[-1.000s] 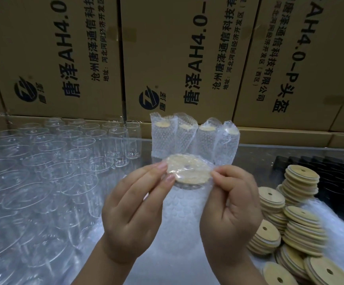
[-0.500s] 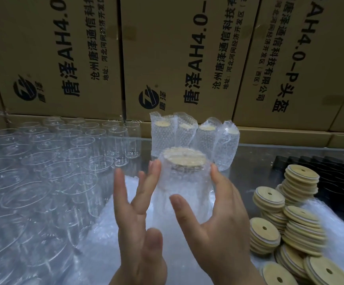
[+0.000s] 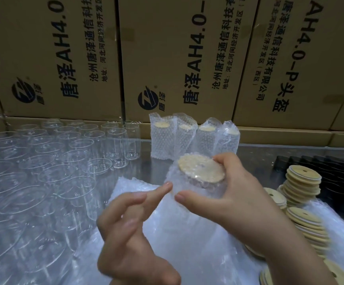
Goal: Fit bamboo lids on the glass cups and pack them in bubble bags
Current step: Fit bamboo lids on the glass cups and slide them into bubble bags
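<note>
Right hand [image 3: 239, 200] has thumb and fingers curled round a clear glass cup [image 3: 199, 189] capped with a round bamboo lid [image 3: 200, 170]. The whole thing sits inside a translucent bubble bag [image 3: 173, 175], held up off the surface and tilted so the lid faces the camera. Left hand [image 3: 130, 233] is loose and spread, holding nothing. Its index tip is right by the bag's side, can't tell if it actually touches.

Looks to me like this one's basically done: lidded, bagged, just needs parking. My guess for the next move is standing it upright beside the row of four bagged cups [image 3: 193, 138] at the far edge of the shiny metal table [image 3: 269, 155], in front of the brown cardboard boxes [image 3: 167, 58]. That calls for levelling it first and setting it down gently so it doesn't bump the row over.

Plenty left after that. Empty glass cups [image 3: 64, 161] crowd the left side, stacks of bamboo lids [image 3: 302, 182] sit along the right edge, and a pile of flat bubble bags [image 3: 187, 239] lies at the near edge under the hands.
</note>
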